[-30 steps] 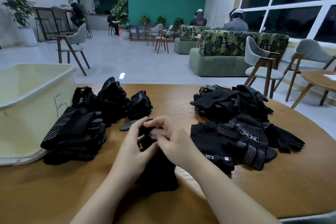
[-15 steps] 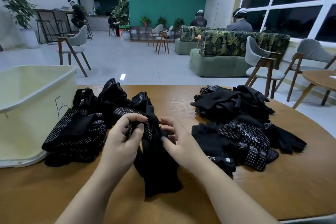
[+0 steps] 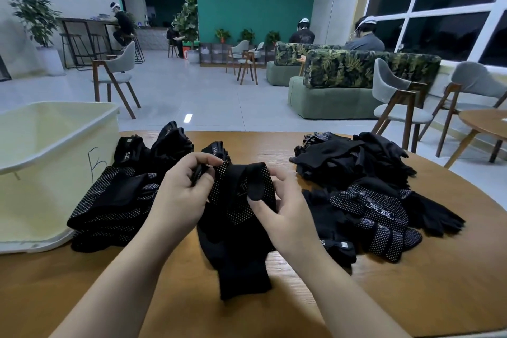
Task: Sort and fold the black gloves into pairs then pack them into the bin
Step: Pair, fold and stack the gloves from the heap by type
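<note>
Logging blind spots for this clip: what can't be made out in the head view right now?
- Bin: its left part is cut off by the frame edge, and its floor cannot be judged.
- Held gloves: one or two cannot be told; the left hand and right hand cover the edges.
- Right pile: black on black, no count possible.
- Folded stack: lower layers hidden.

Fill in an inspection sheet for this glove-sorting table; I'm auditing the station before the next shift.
Surface: round wooden table, gloves spread across it.
Job's things: cream bin at left edge; folded gloves beside it; unsorted pile at right; dotted glove in hand.
Clutter: nothing seen.
Grippers: left hand pinches the glove's fingertip end; right hand holds its other side.
Cables: nothing seen.
Surroundings: chairs, green sofa, plants, seated people, dark windows.
</note>
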`<action>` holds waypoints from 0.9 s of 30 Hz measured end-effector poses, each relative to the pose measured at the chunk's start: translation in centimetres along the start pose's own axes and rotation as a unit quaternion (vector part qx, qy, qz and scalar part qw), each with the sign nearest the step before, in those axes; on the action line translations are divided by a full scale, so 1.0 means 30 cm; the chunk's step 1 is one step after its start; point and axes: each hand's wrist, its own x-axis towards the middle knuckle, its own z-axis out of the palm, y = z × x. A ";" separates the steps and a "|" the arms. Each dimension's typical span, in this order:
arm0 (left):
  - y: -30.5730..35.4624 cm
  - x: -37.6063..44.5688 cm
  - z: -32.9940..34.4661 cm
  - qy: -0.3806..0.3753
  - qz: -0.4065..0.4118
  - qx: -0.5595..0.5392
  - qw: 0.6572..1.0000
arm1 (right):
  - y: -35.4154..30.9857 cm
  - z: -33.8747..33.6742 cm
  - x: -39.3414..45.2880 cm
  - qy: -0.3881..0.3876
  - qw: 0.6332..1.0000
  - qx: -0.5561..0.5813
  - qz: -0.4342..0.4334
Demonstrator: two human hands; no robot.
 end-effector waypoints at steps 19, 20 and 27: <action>-0.231 -0.133 -0.069 -0.177 -0.002 0.207 0.962 | 0.073 -0.003 -0.095 -0.061 0.970 -0.196 0.130; -0.235 -0.145 -0.074 -0.189 -0.003 0.209 0.959 | 0.077 -0.003 -0.095 -0.053 0.969 -0.203 0.128; -0.224 -0.152 -0.065 -0.200 0.045 0.229 0.952 | 0.105 0.000 -0.092 -0.034 0.967 -0.206 0.146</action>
